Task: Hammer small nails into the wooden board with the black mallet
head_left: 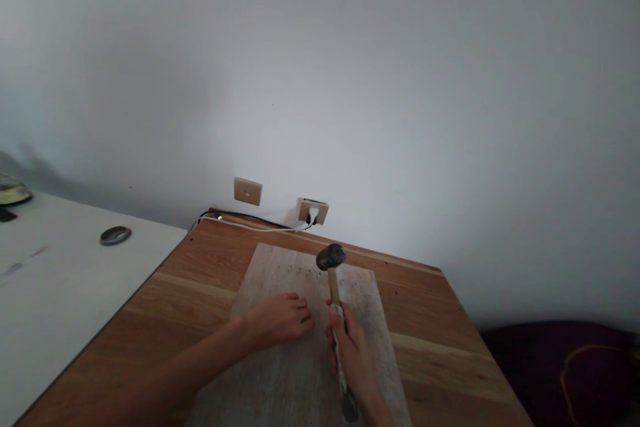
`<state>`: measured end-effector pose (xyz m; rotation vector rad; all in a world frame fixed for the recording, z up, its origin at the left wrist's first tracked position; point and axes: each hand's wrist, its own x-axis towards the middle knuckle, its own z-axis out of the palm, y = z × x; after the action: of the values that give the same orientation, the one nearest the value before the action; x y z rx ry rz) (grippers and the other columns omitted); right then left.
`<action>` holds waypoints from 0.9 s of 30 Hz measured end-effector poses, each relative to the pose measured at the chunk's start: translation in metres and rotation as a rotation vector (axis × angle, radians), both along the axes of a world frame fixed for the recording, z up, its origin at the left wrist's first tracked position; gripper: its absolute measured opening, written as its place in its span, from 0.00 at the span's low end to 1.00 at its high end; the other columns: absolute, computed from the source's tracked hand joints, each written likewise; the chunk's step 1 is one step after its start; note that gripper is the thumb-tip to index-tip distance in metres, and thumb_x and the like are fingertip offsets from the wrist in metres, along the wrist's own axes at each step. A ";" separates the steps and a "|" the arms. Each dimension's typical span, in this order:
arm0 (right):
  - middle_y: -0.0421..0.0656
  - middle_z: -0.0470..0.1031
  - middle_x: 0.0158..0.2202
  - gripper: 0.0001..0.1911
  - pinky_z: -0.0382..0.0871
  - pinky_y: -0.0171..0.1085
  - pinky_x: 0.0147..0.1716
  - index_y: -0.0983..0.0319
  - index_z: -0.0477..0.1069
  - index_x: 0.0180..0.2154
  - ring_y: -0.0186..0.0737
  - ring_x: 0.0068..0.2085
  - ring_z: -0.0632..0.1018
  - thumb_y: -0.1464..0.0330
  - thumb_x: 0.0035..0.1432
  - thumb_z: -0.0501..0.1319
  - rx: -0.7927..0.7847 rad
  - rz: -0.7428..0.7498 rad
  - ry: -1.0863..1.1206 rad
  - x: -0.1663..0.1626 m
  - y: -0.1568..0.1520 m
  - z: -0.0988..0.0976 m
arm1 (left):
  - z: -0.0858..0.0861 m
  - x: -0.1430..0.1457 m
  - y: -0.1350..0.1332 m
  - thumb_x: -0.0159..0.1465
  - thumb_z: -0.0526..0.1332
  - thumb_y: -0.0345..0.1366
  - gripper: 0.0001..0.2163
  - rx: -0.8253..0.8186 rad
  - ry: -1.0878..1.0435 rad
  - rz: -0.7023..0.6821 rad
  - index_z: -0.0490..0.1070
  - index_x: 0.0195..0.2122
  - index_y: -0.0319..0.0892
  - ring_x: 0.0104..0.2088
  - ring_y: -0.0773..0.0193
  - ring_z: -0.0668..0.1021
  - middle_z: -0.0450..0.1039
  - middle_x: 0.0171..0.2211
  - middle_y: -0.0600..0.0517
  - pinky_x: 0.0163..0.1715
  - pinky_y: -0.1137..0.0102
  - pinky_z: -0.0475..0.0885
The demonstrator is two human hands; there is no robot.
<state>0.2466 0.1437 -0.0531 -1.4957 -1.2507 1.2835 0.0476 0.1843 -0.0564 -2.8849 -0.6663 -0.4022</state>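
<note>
My right hand (350, 350) is wrapped round the handle of a mallet (331, 257). Its dark, rounded head is raised at the far end of a pale wooden shaft, and a dark grip end sticks out below my palm. Under both hands lies a worn, greyish wooden board (280, 373). On the board to the left of the mallet is my left hand (287, 318), fingers curled in; whatever they may hold is hidden. Along the board's far part runs a row of several small pale bits (299, 271), too small to name surely.
The board lies on a brown wooden table (430, 360) against a white wall. Cables (250, 223) run along its back edge to a wall socket (314, 211). A white table (60, 273) adjoins on the left, carrying a grey ring (115, 235). Dark purple fabric (555, 367) is at right.
</note>
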 end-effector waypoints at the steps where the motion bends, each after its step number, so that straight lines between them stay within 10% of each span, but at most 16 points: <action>1: 0.31 0.62 0.22 0.37 0.58 0.29 0.11 0.60 0.68 0.45 0.29 0.16 0.63 0.34 0.56 0.56 -0.007 -0.009 -0.001 0.001 -0.001 0.001 | -0.001 -0.001 0.000 0.67 0.63 0.27 0.04 0.003 -0.009 -0.005 0.73 0.37 0.43 0.38 0.59 0.78 0.78 0.33 0.50 0.38 0.66 0.69; 5: 0.31 0.63 0.22 0.36 0.59 0.28 0.11 0.60 0.69 0.46 0.30 0.16 0.64 0.35 0.57 0.57 -0.025 -0.005 -0.004 0.002 -0.004 0.003 | 0.000 -0.017 0.013 0.66 0.62 0.26 0.07 -0.104 -0.107 0.122 0.75 0.42 0.43 0.41 0.58 0.79 0.79 0.37 0.49 0.44 0.65 0.71; 11: 0.32 0.63 0.22 0.33 0.58 0.28 0.11 0.60 0.70 0.45 0.30 0.16 0.64 0.37 0.58 0.57 -0.047 0.055 0.007 -0.006 -0.007 0.003 | -0.005 -0.061 0.057 0.63 0.61 0.27 0.09 -0.483 -0.745 0.726 0.79 0.41 0.43 0.42 0.60 0.80 0.81 0.41 0.50 0.48 0.66 0.74; 27: 0.30 0.61 0.21 0.31 0.55 0.27 0.10 0.61 0.69 0.49 0.28 0.15 0.61 0.41 0.63 0.55 -0.047 0.184 0.008 -0.031 -0.006 -0.004 | -0.022 -0.066 0.057 0.64 0.61 0.29 0.09 -0.511 -0.607 0.623 0.81 0.39 0.44 0.46 0.56 0.79 0.82 0.40 0.47 0.53 0.61 0.71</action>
<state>0.2156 0.1375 -0.0569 -1.4327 -1.3873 1.4448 -0.0182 0.2417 -0.0784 -2.7213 -1.9324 -1.1514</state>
